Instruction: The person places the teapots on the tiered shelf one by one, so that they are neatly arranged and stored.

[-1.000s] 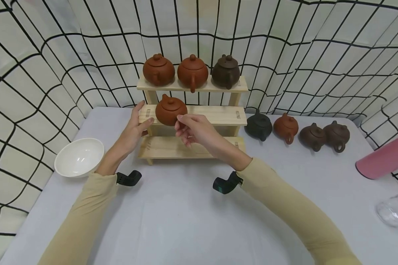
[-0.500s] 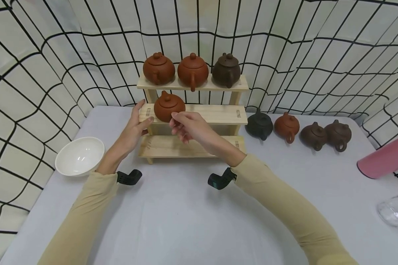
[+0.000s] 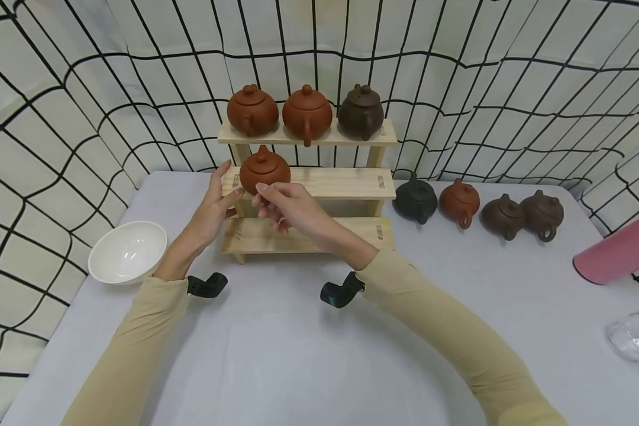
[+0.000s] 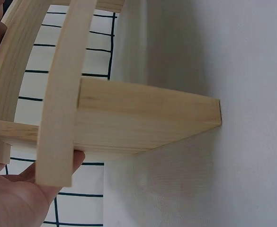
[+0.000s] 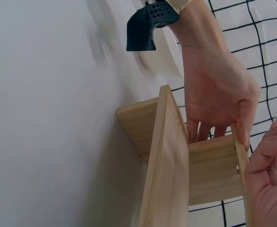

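Observation:
A reddish-brown teapot [image 3: 264, 167] sits low at the left part of the middle shelf of a three-tier wooden display rack [image 3: 341, 182]. My right hand [image 3: 300, 214] pinches the teapot's handle, which the fingers mostly hide. At the rack's left end, my left hand [image 3: 206, 208] grips the end of the middle shelf. The right wrist view shows that left hand [image 5: 218, 90] with its thumb on the shelf edge and its fingers behind the side panel. Two reddish-brown teapots [image 3: 307, 111] and a dark brown teapot [image 3: 361, 112] line the top shelf.
Right of the rack on the white cloth stand a black teapot [image 3: 415, 200], an orange-brown teapot [image 3: 460, 202] and two dark brown teapots [image 3: 541, 214]. A white bowl [image 3: 128, 252] lies left. A pink cylinder [image 3: 620, 253] and a clear glass [image 3: 636, 337] are far right. Black wire mesh surrounds the table.
My right hand has carried the teapot leftward along the middle shelf and slightly down, toward its left end. My left hand has stayed at the rack.

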Demonstrator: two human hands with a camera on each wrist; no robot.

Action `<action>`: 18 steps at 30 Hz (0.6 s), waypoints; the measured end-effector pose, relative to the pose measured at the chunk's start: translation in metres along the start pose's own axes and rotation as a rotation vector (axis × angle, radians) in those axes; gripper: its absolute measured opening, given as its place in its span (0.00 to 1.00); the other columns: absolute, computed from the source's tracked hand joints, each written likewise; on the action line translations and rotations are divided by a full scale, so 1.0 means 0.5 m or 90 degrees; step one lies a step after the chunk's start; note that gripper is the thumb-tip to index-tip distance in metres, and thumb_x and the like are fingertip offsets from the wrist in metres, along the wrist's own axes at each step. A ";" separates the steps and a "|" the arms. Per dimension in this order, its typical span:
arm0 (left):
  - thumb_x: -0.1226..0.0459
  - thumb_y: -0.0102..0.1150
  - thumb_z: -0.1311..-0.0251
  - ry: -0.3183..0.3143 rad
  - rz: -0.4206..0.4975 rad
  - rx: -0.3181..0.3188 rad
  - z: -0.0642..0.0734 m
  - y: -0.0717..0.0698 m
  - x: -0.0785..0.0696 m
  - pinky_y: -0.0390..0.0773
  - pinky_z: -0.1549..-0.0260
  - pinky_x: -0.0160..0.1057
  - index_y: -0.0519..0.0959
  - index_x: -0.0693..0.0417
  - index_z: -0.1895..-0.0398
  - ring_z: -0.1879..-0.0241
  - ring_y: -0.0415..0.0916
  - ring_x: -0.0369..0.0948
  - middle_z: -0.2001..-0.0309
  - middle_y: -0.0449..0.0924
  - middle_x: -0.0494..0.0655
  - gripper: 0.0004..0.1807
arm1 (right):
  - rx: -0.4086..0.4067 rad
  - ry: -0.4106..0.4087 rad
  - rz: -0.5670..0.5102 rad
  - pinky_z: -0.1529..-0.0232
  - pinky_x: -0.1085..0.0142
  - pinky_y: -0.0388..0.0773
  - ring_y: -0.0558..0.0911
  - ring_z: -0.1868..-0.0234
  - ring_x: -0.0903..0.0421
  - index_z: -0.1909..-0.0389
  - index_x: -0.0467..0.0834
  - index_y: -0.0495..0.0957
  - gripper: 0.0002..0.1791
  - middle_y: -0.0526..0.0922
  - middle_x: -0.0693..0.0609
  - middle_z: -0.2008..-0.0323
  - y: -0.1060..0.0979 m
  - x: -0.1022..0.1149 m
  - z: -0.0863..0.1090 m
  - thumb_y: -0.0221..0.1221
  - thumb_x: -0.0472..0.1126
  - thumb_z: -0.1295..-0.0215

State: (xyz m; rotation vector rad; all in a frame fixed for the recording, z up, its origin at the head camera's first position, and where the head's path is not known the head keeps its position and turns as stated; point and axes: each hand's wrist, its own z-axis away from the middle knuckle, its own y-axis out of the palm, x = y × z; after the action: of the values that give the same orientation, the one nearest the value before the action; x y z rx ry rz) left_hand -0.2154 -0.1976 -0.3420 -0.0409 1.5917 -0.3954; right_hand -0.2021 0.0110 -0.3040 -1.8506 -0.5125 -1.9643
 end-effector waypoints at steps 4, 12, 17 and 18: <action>0.59 0.36 0.19 0.001 -0.005 -0.001 0.001 0.001 -0.002 0.55 0.28 0.68 0.27 0.51 0.15 0.21 0.47 0.60 0.17 0.38 0.62 0.41 | -0.001 0.000 -0.006 0.75 0.69 0.67 0.70 0.77 0.58 0.54 0.32 0.79 0.20 0.78 0.47 0.69 0.006 0.002 -0.001 0.48 0.46 0.15; 0.59 0.36 0.19 0.002 -0.007 -0.003 0.002 0.003 -0.004 0.55 0.28 0.68 0.27 0.50 0.15 0.21 0.47 0.60 0.17 0.38 0.61 0.40 | -0.003 -0.002 -0.041 0.74 0.69 0.72 0.75 0.77 0.57 0.48 0.32 0.77 0.19 0.79 0.41 0.64 0.006 -0.005 0.008 0.48 0.45 0.15; 0.60 0.36 0.19 0.001 0.003 -0.002 0.001 0.002 -0.003 0.55 0.27 0.67 0.27 0.51 0.15 0.21 0.49 0.59 0.18 0.40 0.62 0.40 | -0.005 -0.001 -0.008 0.69 0.69 0.77 0.80 0.73 0.56 0.36 0.37 0.71 0.18 0.79 0.34 0.53 -0.017 -0.013 0.043 0.49 0.43 0.15; 0.60 0.36 0.19 0.002 0.003 -0.002 0.001 0.002 -0.003 0.55 0.27 0.67 0.27 0.52 0.15 0.22 0.49 0.59 0.18 0.40 0.62 0.40 | -0.006 -0.005 0.002 0.68 0.68 0.78 0.80 0.72 0.56 0.35 0.37 0.70 0.18 0.79 0.34 0.53 -0.026 -0.014 0.054 0.49 0.42 0.16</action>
State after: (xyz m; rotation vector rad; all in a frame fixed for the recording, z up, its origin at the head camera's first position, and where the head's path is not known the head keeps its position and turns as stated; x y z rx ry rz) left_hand -0.2147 -0.1965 -0.3409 -0.0388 1.5958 -0.3896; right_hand -0.1851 0.0362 -0.3095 -1.8635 -0.5038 -1.9619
